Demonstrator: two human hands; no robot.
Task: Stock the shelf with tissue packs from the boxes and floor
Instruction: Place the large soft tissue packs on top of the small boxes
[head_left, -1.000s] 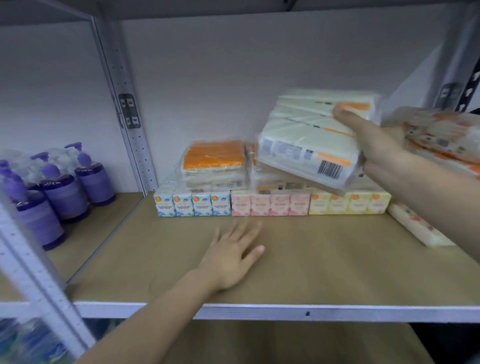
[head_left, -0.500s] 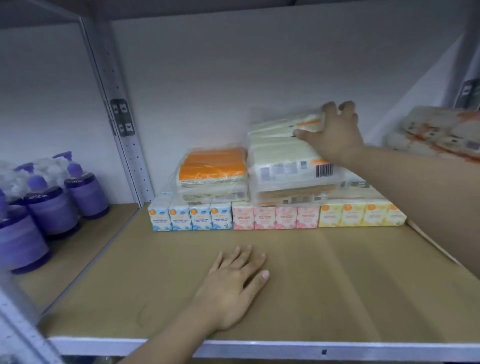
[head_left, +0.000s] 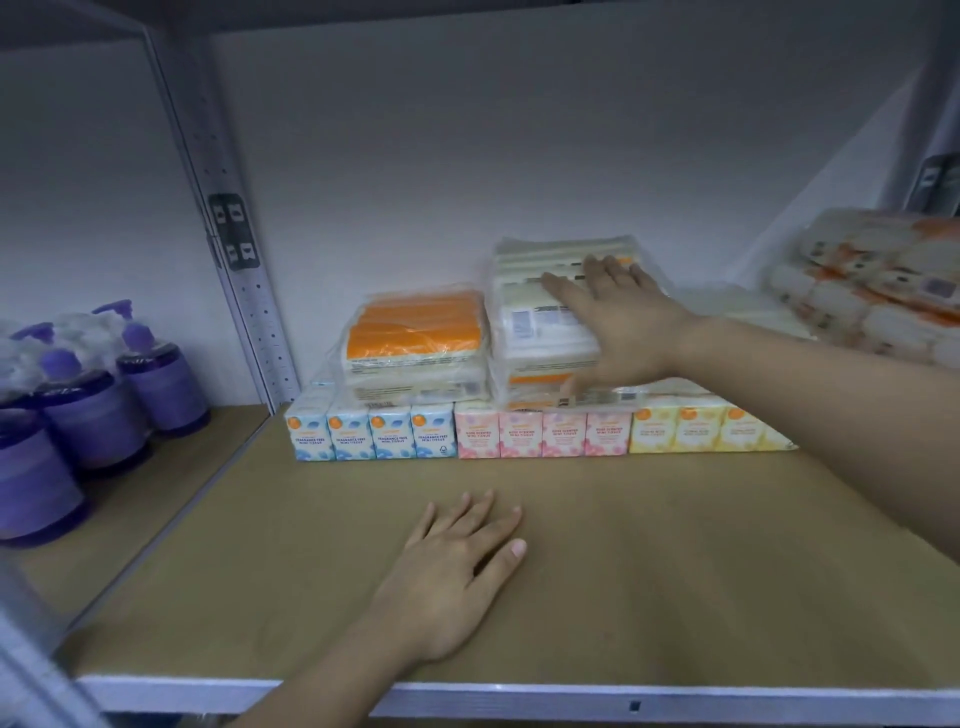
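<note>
Right hand (head_left: 631, 325) laid flat, fingers straight, on stacked tissue pack (head_left: 540, 332); left hand (head_left: 457, 577) rested flat, holding nothing, on shelf (head_left: 675, 571).

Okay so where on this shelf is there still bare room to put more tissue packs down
Bare board runs across the shelf front, between the mini tissue boxes and the front edge, either side of the left hand. The back row is crowded: stacked packs under the right hand, and more packs far right.
</note>
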